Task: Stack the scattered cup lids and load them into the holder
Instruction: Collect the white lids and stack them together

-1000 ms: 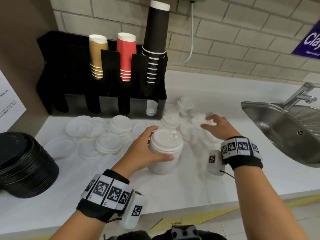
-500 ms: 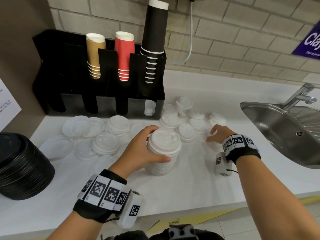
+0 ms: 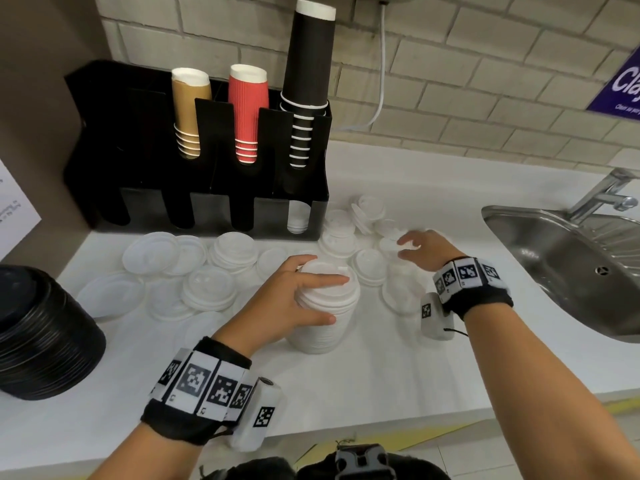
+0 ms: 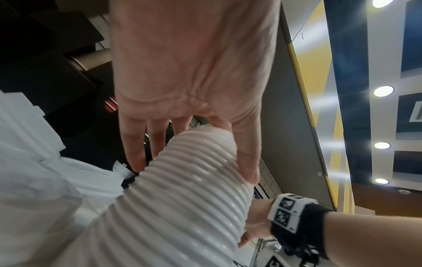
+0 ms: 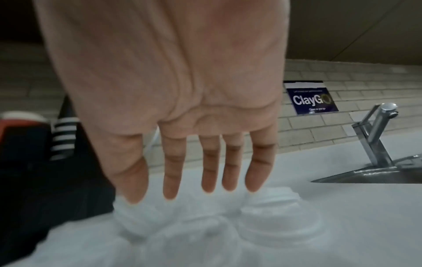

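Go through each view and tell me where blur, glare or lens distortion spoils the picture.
Head view: wide-angle bending of the brick wall and sink; white loose lids wash into the white counter. Left wrist view: ceiling lights flare; the lid stack is sharp enough to show its ridges. Right wrist view: lids below the fingers are blurred; the right hand looms oversized.

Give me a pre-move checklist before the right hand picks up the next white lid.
1. Left hand grips the white lid stack: ok.
2. Stack upright on the counter: ok.
3. Right hand over the loose lids by the sink: ok.
4. Right fingers straight, holding nothing: ok.
5. Fingers touching a lid: cannot tell.
6. Cup holder lid slot free: cannot tell; the rightmost slot already shows white lids.
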Demonstrator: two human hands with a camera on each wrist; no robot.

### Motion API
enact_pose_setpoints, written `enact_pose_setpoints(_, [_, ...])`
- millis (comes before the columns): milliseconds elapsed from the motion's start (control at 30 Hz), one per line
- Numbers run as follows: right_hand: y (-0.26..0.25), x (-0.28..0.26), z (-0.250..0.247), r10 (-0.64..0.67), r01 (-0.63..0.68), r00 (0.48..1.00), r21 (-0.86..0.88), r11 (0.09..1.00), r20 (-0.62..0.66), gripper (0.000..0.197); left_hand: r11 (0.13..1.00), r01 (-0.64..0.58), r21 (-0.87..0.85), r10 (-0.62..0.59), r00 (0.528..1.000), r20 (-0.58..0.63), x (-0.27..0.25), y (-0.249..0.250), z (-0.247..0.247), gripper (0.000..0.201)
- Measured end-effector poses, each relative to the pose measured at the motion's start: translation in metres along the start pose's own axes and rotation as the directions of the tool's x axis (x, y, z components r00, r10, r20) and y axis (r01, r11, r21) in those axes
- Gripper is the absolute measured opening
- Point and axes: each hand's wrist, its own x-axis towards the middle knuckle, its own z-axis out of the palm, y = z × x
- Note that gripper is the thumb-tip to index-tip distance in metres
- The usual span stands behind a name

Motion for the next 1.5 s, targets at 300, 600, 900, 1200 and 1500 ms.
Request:
enact_pose_setpoints(300, [0.003, 0.029, 0.024, 0.078, -0.061, 0.995, -0.252, 0.966, 0.059, 0.047, 1.0, 0.007, -0.008, -0.007, 1.0, 0.006, -0.002, 0.001, 0.0, 0.057])
enact_pose_setpoints(600, [0.009, 0.027, 0.015, 0.068, -0.067, 0.997, -0.066, 0.996, 0.02, 0.049, 0.999, -0.039, -0.015, 0.039, 0.999, -0.027, -0.002, -0.002, 0.002, 0.053])
enact_pose_setpoints(900, [-0.014, -0.037, -0.014, -0.149, 0.179, 0.983, 0.383, 0.906, -0.108, 0.047, 0.999, -0.04, 0.01, 0.04, 0.999, 0.015, -0.007, -0.001, 0.001, 0.067])
enact_pose_setpoints(1200, [-0.062, -0.091, 0.001, -0.512, 0.449, 0.856, 0.6, 0.663, -0.074, 0.038, 0.99, 0.023, -0.142, -0.038, 0.994, -0.106, -0.005, -0.008, 0.002, 0.128])
enact_pose_setpoints(1500, [-0.088, -0.094, 0.014, -0.542, 0.505, 0.839, 0.434, 0.746, -0.046, 0.039, 0.987, 0.001, -0.158, -0.032, 0.981, -0.194, -0.001, -0.024, 0.008, 0.129])
